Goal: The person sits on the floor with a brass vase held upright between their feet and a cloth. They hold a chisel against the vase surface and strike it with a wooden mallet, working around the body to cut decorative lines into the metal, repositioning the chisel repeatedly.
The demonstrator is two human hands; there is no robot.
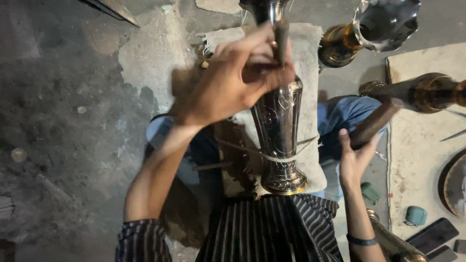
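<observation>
A tall engraved metal vase lies on a padded block in front of me, tied down by a cord across its lower part. My left hand is over the vase's upper part, its fingers closed on a thin dark chisel whose tip points down at the metal. My right hand is at the right of the vase, gripping the wooden handle of a hammer raised away from the vase. My striped shirt fills the bottom of the view.
Other brass vases lie at the upper right, right and lower right. A pale mat holds two small green objects, dark flat tools and a round plate edge. Rough concrete floor spreads to the left.
</observation>
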